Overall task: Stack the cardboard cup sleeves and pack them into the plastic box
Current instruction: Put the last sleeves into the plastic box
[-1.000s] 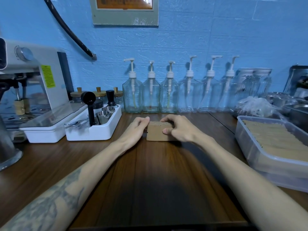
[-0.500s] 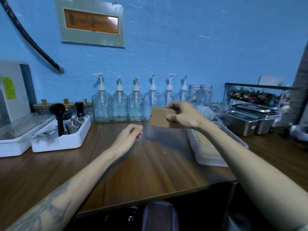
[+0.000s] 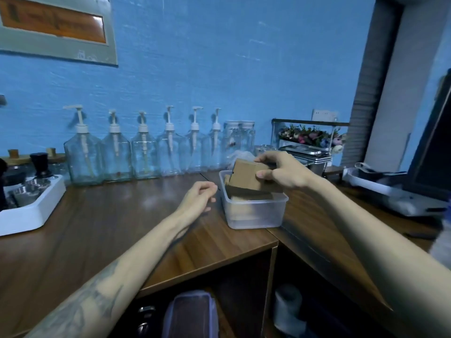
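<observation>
My right hand grips a stack of brown cardboard cup sleeves by its right end, thumb in front and fingers over the top. The stack hangs tilted just above the open clear plastic box, which stands on the wooden counter and holds more brown sleeves lying flat inside. My left hand hovers just left of the box with loosely curled fingers and holds nothing.
A row of clear pump bottles lines the blue wall behind. A white tray of metal tools sits at the left. Steel pans and a white appliance stand to the right. The counter edge drops to open shelves below.
My right hand lifted the sleeve stack off the counter and carried it right to above the box. My left hand let go of the stack and followed. The view swung right.
</observation>
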